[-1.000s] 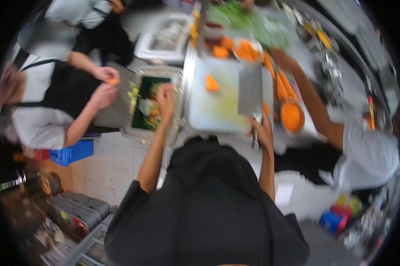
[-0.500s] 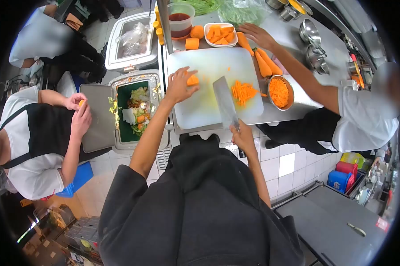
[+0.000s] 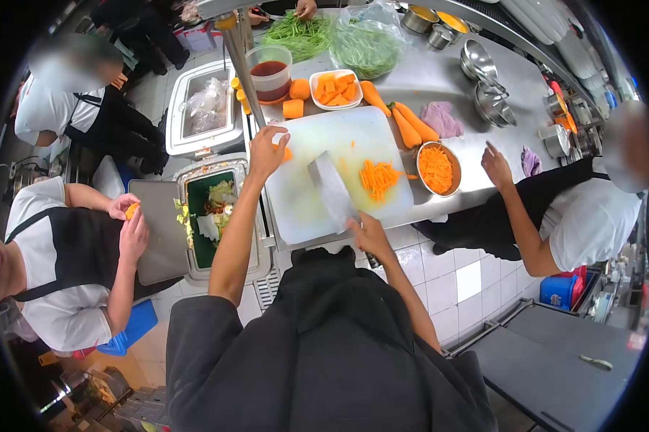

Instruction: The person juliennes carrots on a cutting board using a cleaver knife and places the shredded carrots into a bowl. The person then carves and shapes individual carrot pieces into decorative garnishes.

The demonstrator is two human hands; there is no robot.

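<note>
My right hand (image 3: 372, 236) grips the handle of a cleaver (image 3: 330, 183), its wide blade lying over the white cutting board (image 3: 306, 216). At the board's left edge, my left hand (image 3: 267, 153) has its fingers curled around a carrot piece (image 3: 287, 154), mostly hidden by the hand. A pile of carrot strips (image 3: 379, 178) sits on the right half of the board. Just right of the board stands a metal bowl (image 3: 457, 183) with shredded carrot (image 3: 435, 169) in it.
Behind the board are whole carrots (image 3: 407, 129), a white dish of carrot chunks (image 3: 336, 88) and a tub of red liquid (image 3: 270, 75). A waste bin (image 3: 195, 245) stands at left. Co-workers stand on both sides, one with a hand (image 3: 496, 165) near the counter.
My left hand has closed on the carrot piece and drawn it toward the board's left edge. The right-hand co-worker's hand has pulled back from the carrots. My view has shifted.
</note>
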